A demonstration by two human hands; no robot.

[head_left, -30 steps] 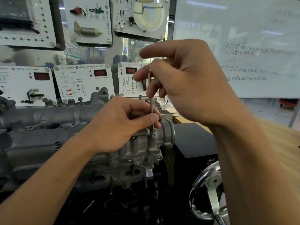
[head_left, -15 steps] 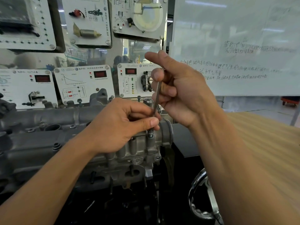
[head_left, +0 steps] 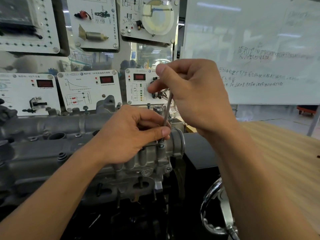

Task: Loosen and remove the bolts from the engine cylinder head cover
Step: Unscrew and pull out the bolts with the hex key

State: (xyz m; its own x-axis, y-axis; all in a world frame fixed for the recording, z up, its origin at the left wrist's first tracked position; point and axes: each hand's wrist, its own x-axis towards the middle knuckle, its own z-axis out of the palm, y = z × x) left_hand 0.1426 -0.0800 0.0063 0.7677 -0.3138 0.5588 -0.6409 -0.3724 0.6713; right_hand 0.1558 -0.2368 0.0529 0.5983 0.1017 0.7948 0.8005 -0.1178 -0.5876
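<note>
Both hands on one tool: a thin metal key, shaft tilted with its top leaning right. Left hand pinches the lower shaft between thumb and curled fingers, just above the bolt. Right hand is curled round the upper end of the key, higher and slightly right of the left. The key's lower tip meets the bolt head (the contact itself is partly hidden by the left thumb, so I can't tell how deep it's seated). The bolt stands upright on a boss at the near right corner of the cylinder head cover, beside the round grey port at the engine's right end. Two more bolts stick up along the cover's far edge, well apart from each other. Behind the engine: white training panels with red displays. Whiteboard with handwriting upper right, wooden table to the right, chrome handwheel low right beside the right forearm.
</note>
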